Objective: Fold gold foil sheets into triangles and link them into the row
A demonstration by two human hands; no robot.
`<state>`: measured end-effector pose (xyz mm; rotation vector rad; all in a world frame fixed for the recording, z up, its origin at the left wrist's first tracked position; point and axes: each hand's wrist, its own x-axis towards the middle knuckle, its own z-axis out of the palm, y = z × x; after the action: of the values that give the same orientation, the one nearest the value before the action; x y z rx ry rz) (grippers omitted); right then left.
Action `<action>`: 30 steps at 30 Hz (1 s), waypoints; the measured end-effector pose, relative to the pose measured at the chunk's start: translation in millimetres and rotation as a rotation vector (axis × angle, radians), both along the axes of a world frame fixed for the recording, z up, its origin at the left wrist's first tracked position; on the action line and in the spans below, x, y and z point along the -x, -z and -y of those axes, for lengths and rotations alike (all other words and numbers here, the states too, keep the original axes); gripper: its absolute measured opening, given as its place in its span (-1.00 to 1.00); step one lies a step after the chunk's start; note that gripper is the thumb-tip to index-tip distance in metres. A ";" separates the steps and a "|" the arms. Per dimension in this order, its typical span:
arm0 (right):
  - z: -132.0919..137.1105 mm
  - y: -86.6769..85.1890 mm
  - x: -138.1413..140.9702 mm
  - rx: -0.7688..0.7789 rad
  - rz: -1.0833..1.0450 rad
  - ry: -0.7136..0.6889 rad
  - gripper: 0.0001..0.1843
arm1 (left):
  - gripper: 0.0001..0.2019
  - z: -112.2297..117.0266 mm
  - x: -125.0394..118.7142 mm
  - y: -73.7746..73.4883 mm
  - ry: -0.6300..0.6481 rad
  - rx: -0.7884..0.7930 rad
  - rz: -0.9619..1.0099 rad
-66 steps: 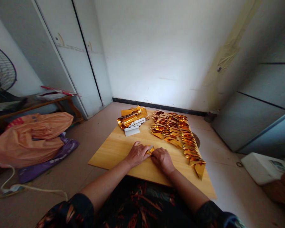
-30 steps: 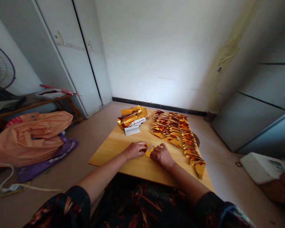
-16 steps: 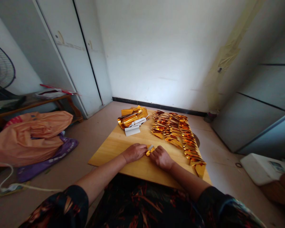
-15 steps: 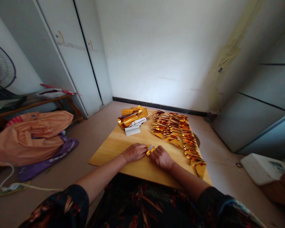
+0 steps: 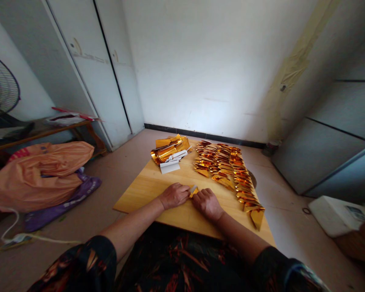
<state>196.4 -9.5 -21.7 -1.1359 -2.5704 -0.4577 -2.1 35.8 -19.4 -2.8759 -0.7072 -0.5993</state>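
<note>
Between my two hands, low over the front of the wooden board (image 5: 140,194), is a small piece of gold foil paper (image 5: 194,191) with a pale underside showing. My left hand (image 5: 175,195) pinches its left end. The fingers of my right hand (image 5: 209,203) are closed on its right end and hide part of it. Beyond my right hand stand several rows of folded gold paper pieces (image 5: 219,160), packed on edge. A loose pile of gold foil sheets (image 5: 167,152) lies at the back left, with white-backed strips (image 5: 170,166) in front.
On the floor to the left lie an orange plastic bag (image 5: 39,174) and a purple bag (image 5: 63,207), near a white cord (image 5: 48,238). A low shelf (image 5: 79,129) with a fan (image 5: 1,87) is behind them. To the right sits a white foam box (image 5: 337,215).
Both hands have shifted very slightly with the gold foil paper, which is turned a little differently between the fingers. The piles on the board stay as they were.
</note>
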 end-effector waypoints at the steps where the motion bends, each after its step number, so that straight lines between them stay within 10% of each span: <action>1: 0.8 1.2 1.3 0.003 -0.012 0.024 -0.76 | -0.69 -0.1 0.3 0.4 0.003 -0.003 0.003; 30: 19.3 -11.5 1.5 0.354 -0.252 0.458 -0.80 | -0.77 0.7 -3.6 13.4 -0.009 0.200 0.292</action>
<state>195.0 -28.8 -10.2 -1.7899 -2.2158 0.0577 1.5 35.1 -32.8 -2.9954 -0.8637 -1.0164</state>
